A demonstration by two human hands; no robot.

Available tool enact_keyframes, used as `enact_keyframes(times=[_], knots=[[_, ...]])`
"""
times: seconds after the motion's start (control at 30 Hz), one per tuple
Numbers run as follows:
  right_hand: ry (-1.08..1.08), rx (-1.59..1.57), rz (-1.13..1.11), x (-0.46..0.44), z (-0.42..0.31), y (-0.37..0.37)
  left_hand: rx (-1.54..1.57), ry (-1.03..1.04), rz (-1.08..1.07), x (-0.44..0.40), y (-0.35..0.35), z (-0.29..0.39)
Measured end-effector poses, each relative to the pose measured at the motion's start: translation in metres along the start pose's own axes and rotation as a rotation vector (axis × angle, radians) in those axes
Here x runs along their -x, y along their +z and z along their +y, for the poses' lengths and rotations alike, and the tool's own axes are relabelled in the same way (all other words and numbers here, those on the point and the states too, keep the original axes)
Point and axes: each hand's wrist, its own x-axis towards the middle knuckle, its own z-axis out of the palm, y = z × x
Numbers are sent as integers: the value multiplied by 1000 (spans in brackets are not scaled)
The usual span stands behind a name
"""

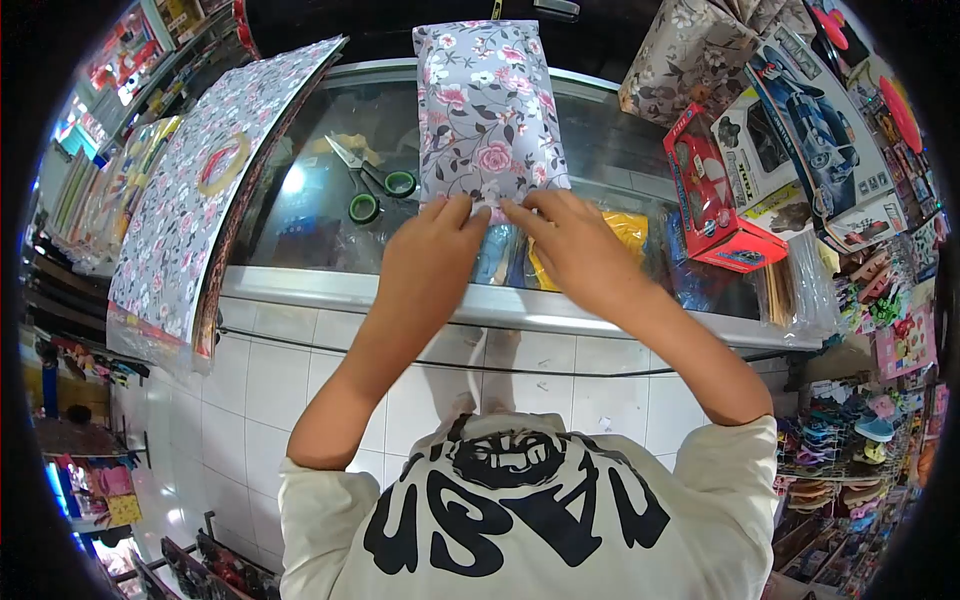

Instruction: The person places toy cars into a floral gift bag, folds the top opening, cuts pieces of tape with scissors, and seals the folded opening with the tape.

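Observation:
A long box-shaped parcel wrapped in grey floral paper (490, 110) lies lengthwise on the glass counter. At its near end, my left hand (430, 245) has its fingers bent and pressed together on the paper's edge. Opposite it, my right hand (580, 240) holds the same edge, thumb and fingers closed on the wrapping paper. The fingertips of both hands almost meet, and the fold under them is partly hidden. Left of the parcel lie open scissors (370, 185) with black and green handles. A roll of clear tape (224, 165) rests on a stack of floral wrapping sheets (170, 255).
Boxed toys, including a red box (715, 200) and a toy car box (820, 140), stand on the right of the counter. Behind them is another floral-wrapped parcel (690, 60). The counter's metal edge (330, 295) runs before me. Yellow plastic packets (625, 240) show beneath the glass.

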Motion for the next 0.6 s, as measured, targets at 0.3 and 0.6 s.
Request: enact_keyframes(times=[0.3,0.6], knots=[[94,16,-9,-3,-9,2,78,-97,-92,6,-4,2],[218,-26,12,12,1,-9,103,-138,-33,14,-9,-7]])
